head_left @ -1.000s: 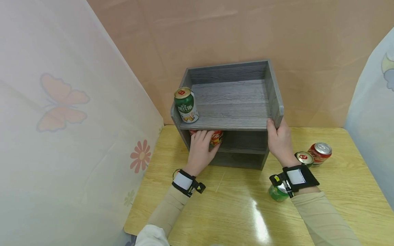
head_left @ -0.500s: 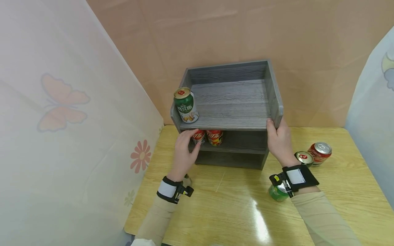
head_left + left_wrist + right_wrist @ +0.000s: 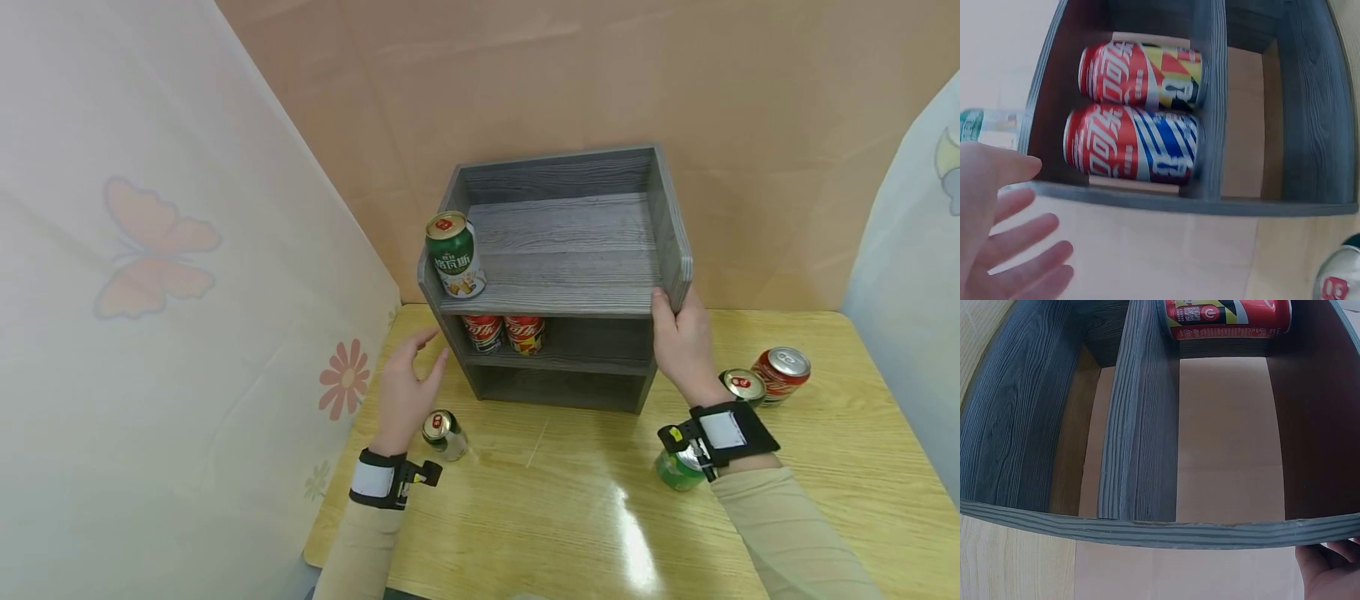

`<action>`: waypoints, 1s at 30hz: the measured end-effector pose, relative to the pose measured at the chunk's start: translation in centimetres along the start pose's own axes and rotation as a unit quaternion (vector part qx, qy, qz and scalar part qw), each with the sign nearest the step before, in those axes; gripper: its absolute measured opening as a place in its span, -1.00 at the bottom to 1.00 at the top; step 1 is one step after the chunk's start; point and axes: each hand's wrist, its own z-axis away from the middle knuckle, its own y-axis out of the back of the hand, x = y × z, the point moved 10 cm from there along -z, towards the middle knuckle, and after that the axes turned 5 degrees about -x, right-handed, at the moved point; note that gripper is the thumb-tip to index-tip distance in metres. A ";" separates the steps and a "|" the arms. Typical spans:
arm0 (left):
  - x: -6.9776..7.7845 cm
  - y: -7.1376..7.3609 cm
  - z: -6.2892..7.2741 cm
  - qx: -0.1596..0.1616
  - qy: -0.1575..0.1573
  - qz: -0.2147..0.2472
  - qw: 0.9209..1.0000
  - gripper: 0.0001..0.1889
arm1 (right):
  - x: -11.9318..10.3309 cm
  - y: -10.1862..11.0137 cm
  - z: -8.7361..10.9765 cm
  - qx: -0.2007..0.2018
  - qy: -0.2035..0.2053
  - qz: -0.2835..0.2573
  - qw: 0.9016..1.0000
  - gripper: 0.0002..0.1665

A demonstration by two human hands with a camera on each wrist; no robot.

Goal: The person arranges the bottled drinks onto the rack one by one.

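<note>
My left hand is in the air just left of the grey wooden shelf, fingers spread and holding nothing. On the middle level, two red cola cans stand side by side: one with blue and white stripes, the other with a yellow and black pattern. A green and white can stands at the top level's left end. My right hand grips the shelf's right side panel, thumb in front and fingers behind it. In the right wrist view only part of that hand shows, at the lower right corner.
A can with a gold lid stands on the table near my left wrist. Right of the shelf are a red can, a gold-lidded can and a green can, the latter two partly hidden by my right arm and wrist strap.
My left hand has come out of the middle level and moved left and down, leaving both cola cans there in view. The gold-lidded can beside it is uncovered. My right hand stays put.
</note>
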 end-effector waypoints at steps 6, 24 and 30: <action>-1.5 -0.4 0.8 -0.036 0.041 -0.029 0.998 -0.63 | -0.1 0.1 -0.1 0.003 0.000 0.002 1.000 -0.37; -9.4 -8.0 7.2 -0.387 0.205 0.023 0.899 -0.38 | -0.1 0.1 0.0 0.010 0.002 0.009 1.000 -0.39; -10.4 -8.9 8.0 -0.403 0.187 0.042 0.895 -0.38 | -0.1 0.0 0.0 0.006 -0.003 0.007 1.000 -0.38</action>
